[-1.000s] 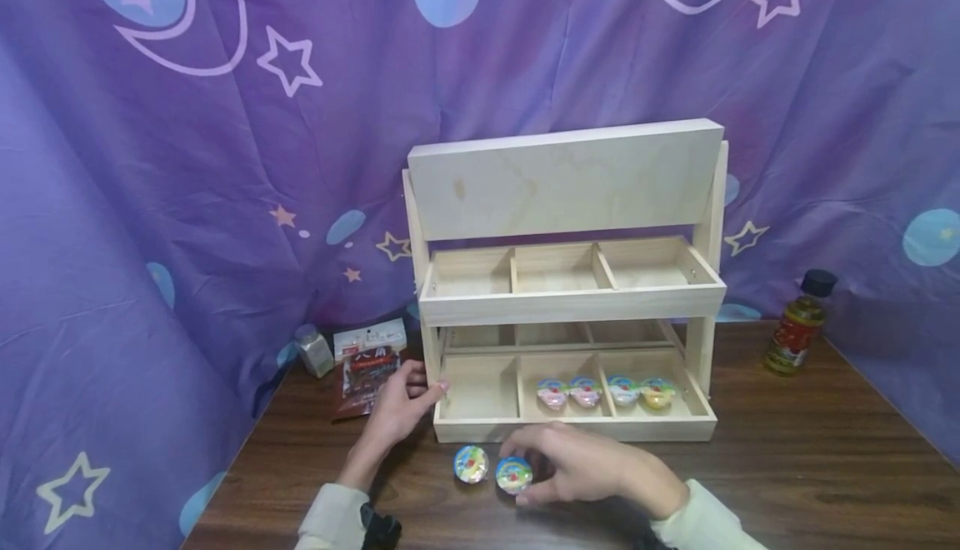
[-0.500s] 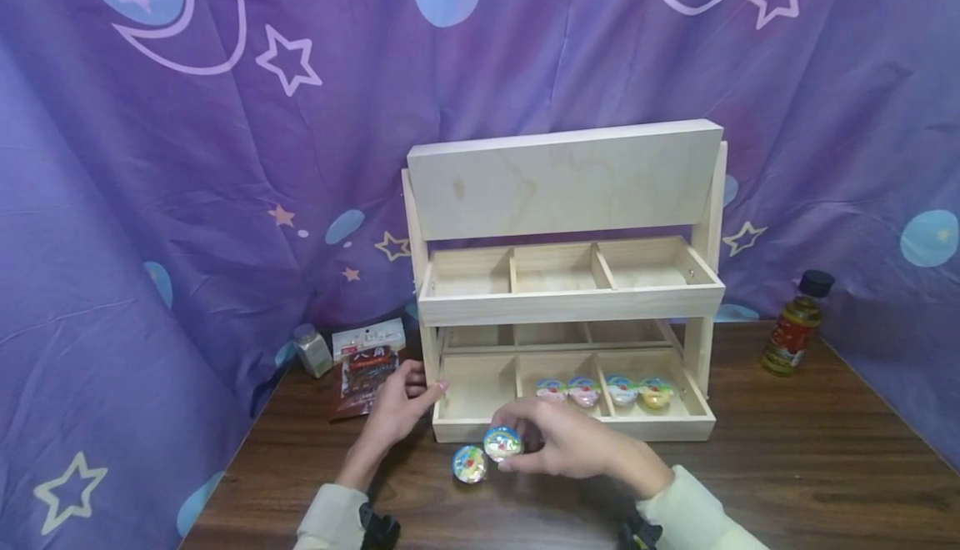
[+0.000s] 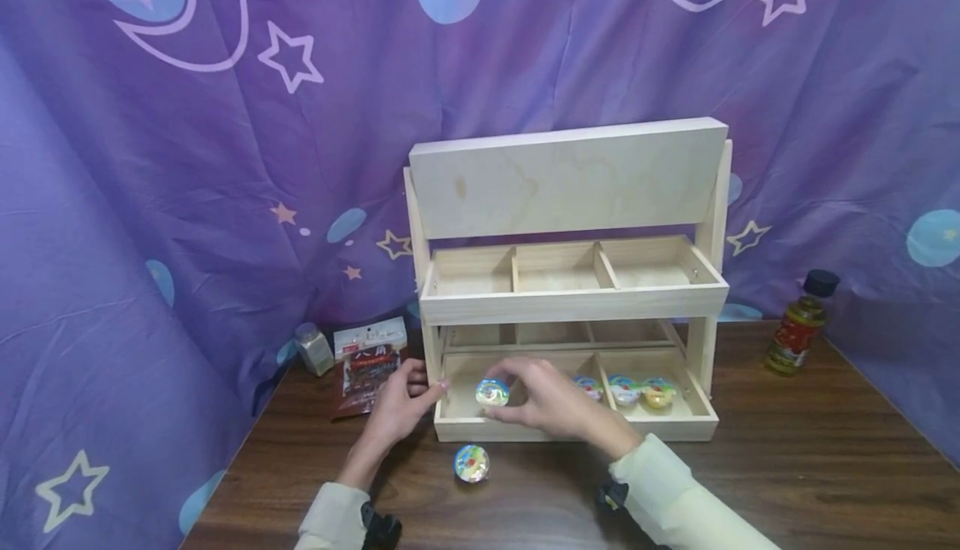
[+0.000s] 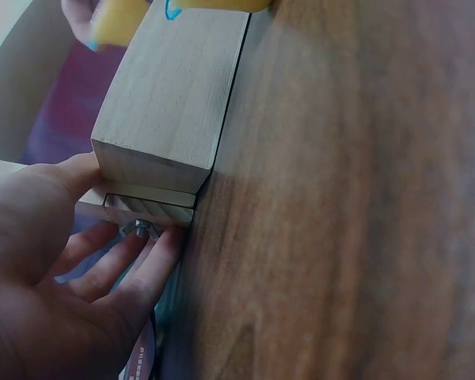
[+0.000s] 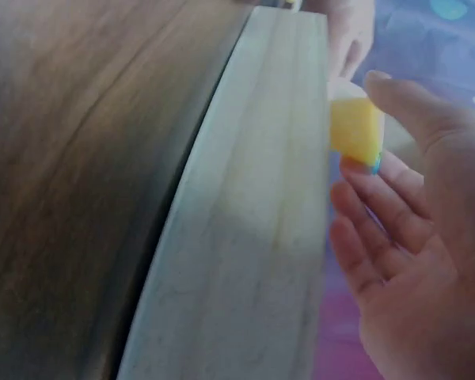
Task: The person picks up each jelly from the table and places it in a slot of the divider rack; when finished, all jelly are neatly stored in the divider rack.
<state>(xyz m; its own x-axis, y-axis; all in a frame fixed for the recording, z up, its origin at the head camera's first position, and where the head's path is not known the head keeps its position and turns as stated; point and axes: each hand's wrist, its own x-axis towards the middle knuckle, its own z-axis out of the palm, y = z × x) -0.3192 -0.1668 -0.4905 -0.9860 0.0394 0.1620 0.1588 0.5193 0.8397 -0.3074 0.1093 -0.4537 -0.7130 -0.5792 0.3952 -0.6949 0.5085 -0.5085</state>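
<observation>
In the head view, my right hand (image 3: 551,400) pinches a small jelly cup (image 3: 492,392) with a shiny printed lid, over the left compartment of the lower tray of a wooden two-tier rack (image 3: 573,307). Its yellow body (image 5: 355,129) shows between thumb and fingers in the right wrist view. My left hand (image 3: 403,407) grips the rack's left side, thumb at the tray's edge and fingers round the outer face near a bolt (image 4: 141,228). Another jelly cup (image 3: 472,463) stands on the table before the rack. My right hand partly hides the middle compartment, where a pink cup (image 3: 588,388) shows.
The lower right compartment holds a white cup (image 3: 623,391) and a yellow cup (image 3: 658,394). Left of the rack are a spice packet (image 3: 369,367) and a small jar (image 3: 313,349). A black-capped oil bottle (image 3: 800,322) stands right on the wooden table (image 3: 810,450).
My right hand has picked the jelly cup up off the table and carried it up and forward, over the tray's front wall. My left hand has stayed on the rack's side.
</observation>
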